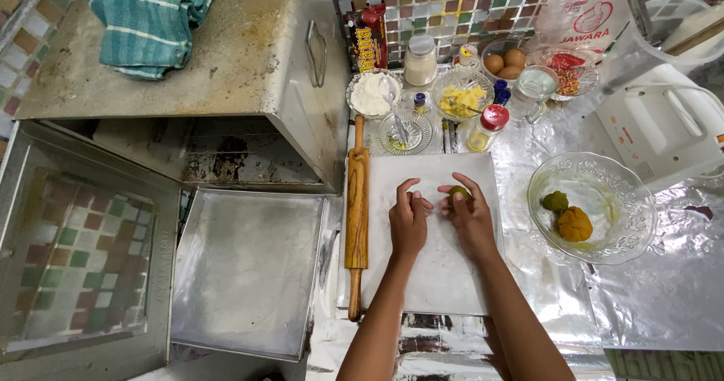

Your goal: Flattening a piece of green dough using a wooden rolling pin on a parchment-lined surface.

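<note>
Holding: right hand (469,217) pinches small olive-green dough ball (458,194), rounded, matte
Left hand (408,219): loosely curled, grasping nothing visible
Place: white rectangular board (441,275), far edge

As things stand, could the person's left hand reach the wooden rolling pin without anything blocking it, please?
Probably yes: the left hand rests on the white board, and the rolling pin lies just beside it along the board's left edge, with nothing between them.

- A mosaic tile wall (452,4) of green, brown and white squares runs behind the metal oven box (249,64).
- Crinkled foil (664,290) covers the counter right of the oven box.
- The oven's glass door (83,260) hangs open below it, mirroring the tiles.
</note>
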